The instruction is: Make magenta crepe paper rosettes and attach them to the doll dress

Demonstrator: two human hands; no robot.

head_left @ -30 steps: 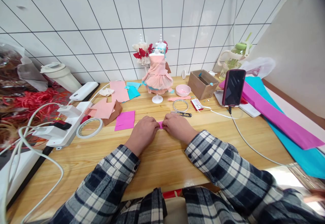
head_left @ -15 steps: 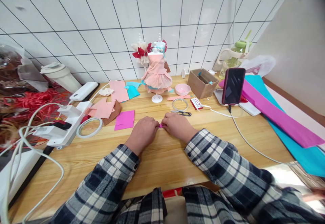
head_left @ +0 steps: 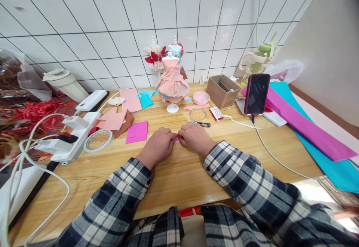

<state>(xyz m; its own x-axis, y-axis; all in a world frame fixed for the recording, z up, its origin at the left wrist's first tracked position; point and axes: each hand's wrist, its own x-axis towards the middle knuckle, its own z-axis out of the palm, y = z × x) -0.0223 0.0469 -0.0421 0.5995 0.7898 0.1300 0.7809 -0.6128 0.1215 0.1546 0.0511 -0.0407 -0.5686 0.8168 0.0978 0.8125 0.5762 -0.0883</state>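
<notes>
At the middle of the wooden table, my left hand (head_left: 159, 145) and my right hand (head_left: 194, 138) meet at the fingertips, both closed on a small piece of magenta paper (head_left: 175, 139). Most of that piece is hidden by the fingers. A folded magenta sheet (head_left: 137, 132) lies just left of my left hand. Beyond my right hand are a black-handled cutter (head_left: 204, 124) and a thin ring (head_left: 198, 115). Farther back stands a small dress form in a pink paper dress (head_left: 171, 77), with other dressed forms behind it.
To the left lie pink paper (head_left: 112, 120), a tape roll (head_left: 98, 141) and a power strip (head_left: 80, 140) with cables. A pink bowl (head_left: 201, 98), cardboard box (head_left: 223, 91) and propped phone (head_left: 256, 94) stand at the back right. Long paper sheets (head_left: 311, 123) cover the right side.
My fingertips have drawn slightly closer together around the magenta piece, and the thumbs now nearly touch. The whole view has shifted a little.
</notes>
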